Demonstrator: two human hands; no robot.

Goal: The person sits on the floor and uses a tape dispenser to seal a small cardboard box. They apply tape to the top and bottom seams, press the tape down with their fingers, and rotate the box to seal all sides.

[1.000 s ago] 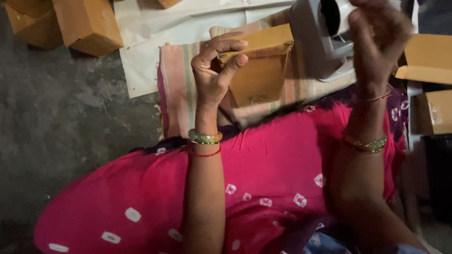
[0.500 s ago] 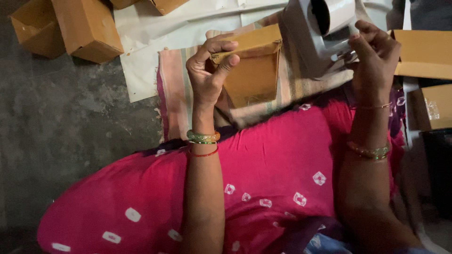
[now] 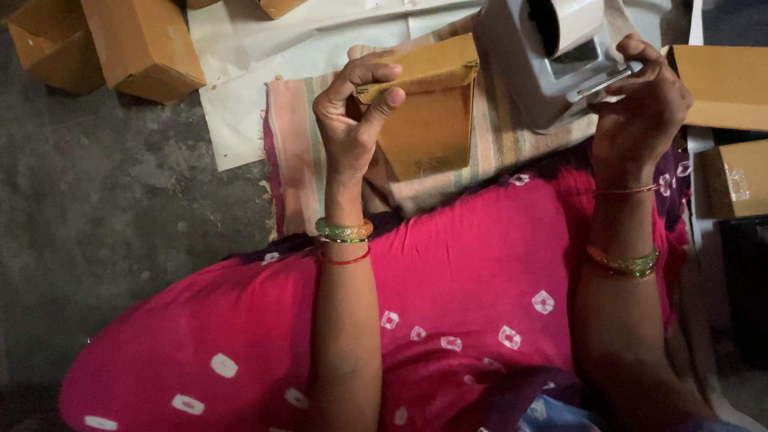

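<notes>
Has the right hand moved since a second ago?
Yes. The right hand has come down from above the grey tape dispenser to its front edge.

Rough grey concrete floor (image 3: 96, 200) along the left. Two closed brown cardboard boxes (image 3: 136, 44) near its top left corner, touching each other. White paper sheet (image 3: 264, 56) spread across the floor's top, partly under a striped pink-and-cream cloth (image 3: 296, 152). More brown boxes (image 3: 732, 180) stacked by the right edge, one with clear tape on its face. Bright pink garment with white square dots (image 3: 448, 320) filling the lower half, overlapping the cloth's near edge.
</notes>
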